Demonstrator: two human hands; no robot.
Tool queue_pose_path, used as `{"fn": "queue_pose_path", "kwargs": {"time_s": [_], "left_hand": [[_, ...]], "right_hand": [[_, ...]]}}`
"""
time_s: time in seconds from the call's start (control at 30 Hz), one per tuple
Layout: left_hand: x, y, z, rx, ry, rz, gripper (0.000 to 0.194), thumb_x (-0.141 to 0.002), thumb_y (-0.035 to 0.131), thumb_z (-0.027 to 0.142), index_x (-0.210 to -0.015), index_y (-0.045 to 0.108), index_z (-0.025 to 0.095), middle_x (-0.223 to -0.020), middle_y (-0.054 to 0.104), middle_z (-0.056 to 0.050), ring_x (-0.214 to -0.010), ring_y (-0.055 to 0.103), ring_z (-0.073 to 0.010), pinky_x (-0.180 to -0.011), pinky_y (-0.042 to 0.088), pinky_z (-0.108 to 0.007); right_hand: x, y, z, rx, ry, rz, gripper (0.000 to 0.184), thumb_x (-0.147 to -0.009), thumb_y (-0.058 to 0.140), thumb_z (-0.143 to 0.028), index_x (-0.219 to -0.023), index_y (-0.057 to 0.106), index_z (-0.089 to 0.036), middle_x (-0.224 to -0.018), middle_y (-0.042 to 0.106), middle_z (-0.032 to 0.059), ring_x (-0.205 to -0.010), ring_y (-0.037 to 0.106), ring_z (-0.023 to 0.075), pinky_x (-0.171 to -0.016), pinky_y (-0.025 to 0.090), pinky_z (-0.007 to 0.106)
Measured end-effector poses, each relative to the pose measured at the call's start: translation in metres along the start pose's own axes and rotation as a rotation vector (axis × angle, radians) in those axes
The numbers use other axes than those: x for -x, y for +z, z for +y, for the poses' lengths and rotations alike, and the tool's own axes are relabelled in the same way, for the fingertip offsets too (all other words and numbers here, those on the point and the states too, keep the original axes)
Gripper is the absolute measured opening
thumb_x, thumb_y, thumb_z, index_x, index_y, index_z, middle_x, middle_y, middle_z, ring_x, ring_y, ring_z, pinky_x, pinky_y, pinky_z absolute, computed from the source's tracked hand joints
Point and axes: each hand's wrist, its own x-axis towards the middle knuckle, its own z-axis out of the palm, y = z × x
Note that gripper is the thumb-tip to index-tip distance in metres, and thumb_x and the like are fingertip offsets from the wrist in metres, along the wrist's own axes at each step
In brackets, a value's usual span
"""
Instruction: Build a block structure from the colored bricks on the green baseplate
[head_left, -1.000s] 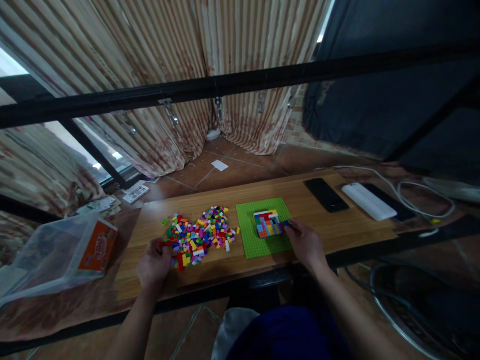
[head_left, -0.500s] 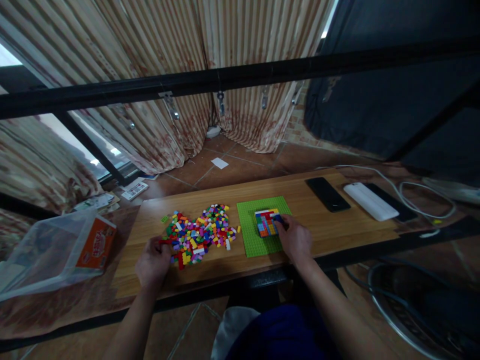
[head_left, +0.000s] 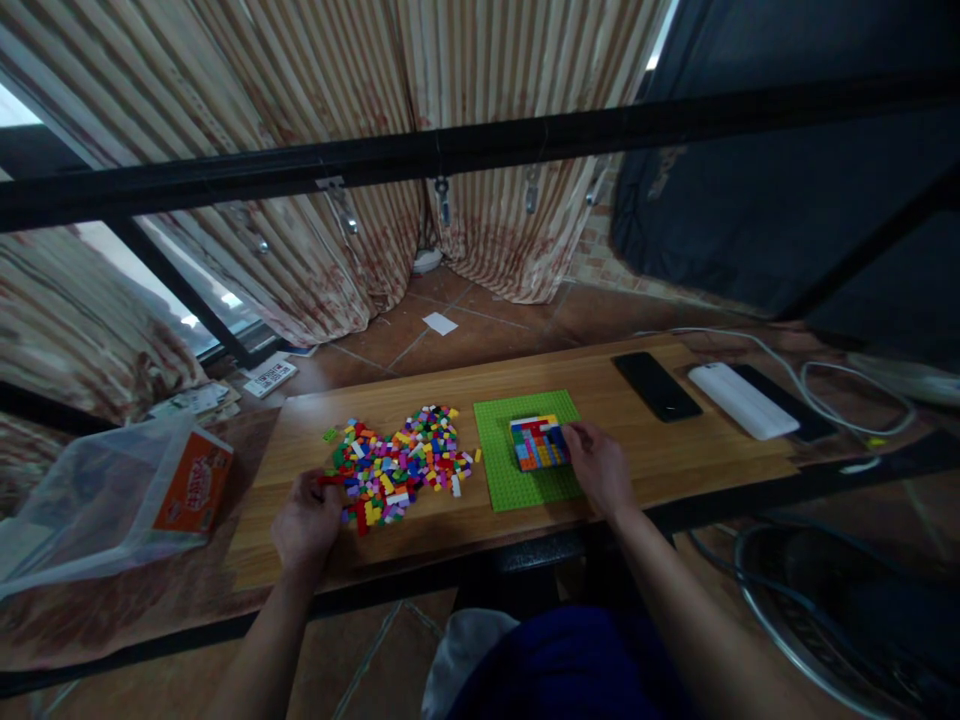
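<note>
My left hand (head_left: 307, 522) is at the left edge of a pile of loose toy bricks (head_left: 409, 465), its fingers closed on a long red brick (head_left: 330, 480). On a green baseplate (head_left: 496, 480) stands a small block of many-coloured bricks (head_left: 534, 447). A dark blue brick (head_left: 557, 440) shows at that block's right side. My right hand (head_left: 602, 470) is just to the right of the block, fingertips drawn together at its edge. Whatever they may hold is hidden from view.
A black phone (head_left: 656, 386) and a white power bank-like object (head_left: 742, 402) lie on the wooden board (head_left: 435, 385) to the right. A white cable (head_left: 780, 355) curls behind. A clear plastic box (head_left: 97, 500) with an orange label stands at the left.
My right hand has moved slightly right, from over the block to its edge. The dark blue brick now shows on the block, away from the fingers. My left hand has stayed nearly still.
</note>
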Motion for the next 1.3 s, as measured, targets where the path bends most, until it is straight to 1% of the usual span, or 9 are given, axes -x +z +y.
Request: {"fn": "queue_pose_path", "kwargs": {"time_s": [0.07, 0.2, 0.43, 0.67, 0.87, 0.97, 1.1, 1.2, 1.3], "left_hand": [[0.0, 0.001, -0.001, -0.001, -0.002, 0.006, 0.034, -0.087, 0.049, 0.04, -0.114, 0.063, 0.025, -0.086, 0.07, -0.007, -0.082, 0.066, -0.0264, -0.067, 0.046, -0.032], [-0.001, 0.002, 0.0, -0.012, -0.009, 0.015, 0.036, -0.087, 0.049, 0.04, -0.115, 0.064, 0.024, -0.087, 0.07, -0.008, -0.08, 0.066, -0.0258, -0.066, 0.046, -0.032], [0.002, -0.001, 0.003, -0.01, 0.0, 0.022, 0.036, -0.086, 0.05, 0.039, -0.116, 0.064, 0.023, -0.089, 0.071, -0.008, -0.083, 0.067, -0.0264, -0.066, 0.046, -0.031], [0.004, -0.003, 0.005, -0.011, 0.004, 0.023, 0.036, -0.085, 0.051, 0.038, -0.115, 0.064, 0.023, -0.089, 0.071, -0.007, -0.081, 0.067, -0.0252, -0.067, 0.046, -0.031], [0.003, 0.0, 0.005, -0.033, -0.016, 0.017, 0.037, -0.086, 0.05, 0.039, -0.117, 0.063, 0.023, -0.094, 0.072, -0.01, -0.085, 0.067, -0.0274, -0.069, 0.047, -0.033], [0.003, 0.002, 0.002, -0.026, -0.008, 0.022, 0.036, -0.086, 0.05, 0.039, -0.116, 0.064, 0.023, -0.093, 0.072, -0.01, -0.084, 0.067, -0.027, -0.069, 0.048, -0.033], [0.002, 0.003, 0.001, -0.005, 0.003, 0.015, 0.037, -0.087, 0.048, 0.04, -0.116, 0.063, 0.022, -0.093, 0.072, -0.01, -0.086, 0.067, -0.0279, -0.07, 0.048, -0.034], [0.002, 0.002, 0.002, -0.006, 0.004, 0.014, 0.037, -0.088, 0.047, 0.038, -0.117, 0.063, 0.021, -0.095, 0.072, -0.011, -0.088, 0.068, -0.0287, -0.07, 0.047, -0.034], [0.003, 0.003, 0.002, -0.008, 0.008, 0.017, 0.037, -0.089, 0.046, 0.037, -0.118, 0.063, 0.02, -0.097, 0.072, -0.012, -0.09, 0.068, -0.0291, -0.07, 0.046, -0.034]], "right_hand": [[-0.007, -0.001, 0.001, -0.014, 0.031, -0.016, 0.041, -0.091, 0.049, -0.048, -0.095, 0.072, -0.015, -0.087, 0.076, 0.0112, -0.078, 0.07, 0.0225, -0.068, 0.049, 0.031], [-0.017, 0.0, 0.004, 0.048, 0.065, -0.07, 0.038, -0.087, 0.055, -0.05, -0.09, 0.074, -0.017, -0.085, 0.076, 0.01, -0.076, 0.069, 0.0222, -0.067, 0.047, 0.031], [-0.017, 0.002, 0.007, 0.065, 0.045, -0.074, 0.039, -0.085, 0.058, -0.053, -0.09, 0.075, -0.018, -0.084, 0.076, 0.009, -0.075, 0.068, 0.0216, -0.066, 0.046, 0.03], [-0.015, 0.004, 0.008, 0.092, -0.009, -0.09, 0.045, -0.089, 0.052, -0.056, -0.09, 0.075, -0.018, -0.083, 0.075, 0.0093, -0.073, 0.067, 0.022, -0.066, 0.045, 0.031], [-0.011, 0.008, 0.009, 0.263, -0.064, -0.086, 0.048, -0.094, 0.043, -0.056, -0.091, 0.074, -0.019, -0.09, 0.075, 0.0125, -0.077, 0.066, 0.0239, -0.067, 0.043, 0.032], [-0.009, 0.008, 0.008, 0.288, -0.085, -0.078, 0.051, -0.095, 0.038, -0.057, -0.093, 0.073, -0.019, -0.094, 0.074, 0.0138, -0.079, 0.066, 0.0246, -0.068, 0.044, 0.033], [-0.013, 0.005, 0.013, 0.179, -0.063, -0.095, 0.058, -0.093, 0.035, -0.062, -0.091, 0.073, -0.019, -0.092, 0.074, 0.0141, -0.08, 0.066, 0.0248, -0.071, 0.045, 0.034], [-0.017, -0.001, 0.023, -0.059, 0.012, -0.086, 0.068, -0.09, 0.031, -0.069, -0.089, 0.073, -0.016, -0.086, 0.074, 0.0141, -0.075, 0.065, 0.023, -0.07, 0.047, 0.034], [-0.017, -0.009, 0.033, -0.283, 0.122, -0.051, 0.072, -0.084, 0.037, -0.076, -0.091, 0.072, -0.012, -0.082, 0.073, 0.0135, -0.068, 0.063, 0.0207, -0.063, 0.048, 0.032]]}}
